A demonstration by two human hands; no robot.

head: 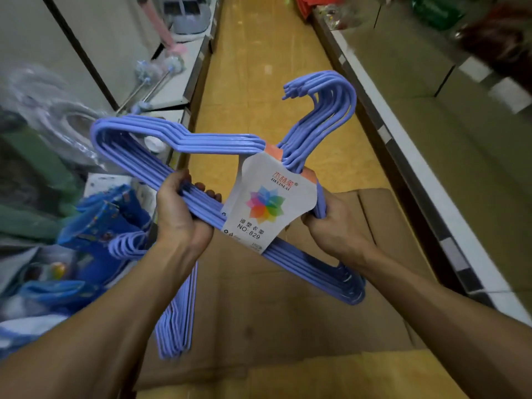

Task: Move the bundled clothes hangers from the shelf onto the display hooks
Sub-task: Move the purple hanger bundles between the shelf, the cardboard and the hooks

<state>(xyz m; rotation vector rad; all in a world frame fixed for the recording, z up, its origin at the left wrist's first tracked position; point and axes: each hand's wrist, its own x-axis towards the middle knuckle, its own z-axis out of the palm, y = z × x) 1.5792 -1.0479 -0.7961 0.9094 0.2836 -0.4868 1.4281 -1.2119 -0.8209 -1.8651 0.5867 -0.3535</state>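
Note:
A bundle of several lilac-blue clothes hangers (184,145) is held up in the middle of the aisle, wrapped in a white paper label (267,203) printed with a coloured flower and "NO: 829". The hooks point up and to the right. My left hand (178,214) grips the bundle's bottom bar left of the label. My right hand (334,223) grips the shoulder just right of the label. A second lilac bundle (175,315) hangs low at the left, partly behind my left forearm. No display hooks are visible.
A flattened cardboard box (273,306) lies on the yellow floor (259,82) below my hands. Left shelves (184,82) hold blue packaged goods (100,223), plastic-wrapped items and metal rods. A white-edged shelf unit (431,182) runs along the right.

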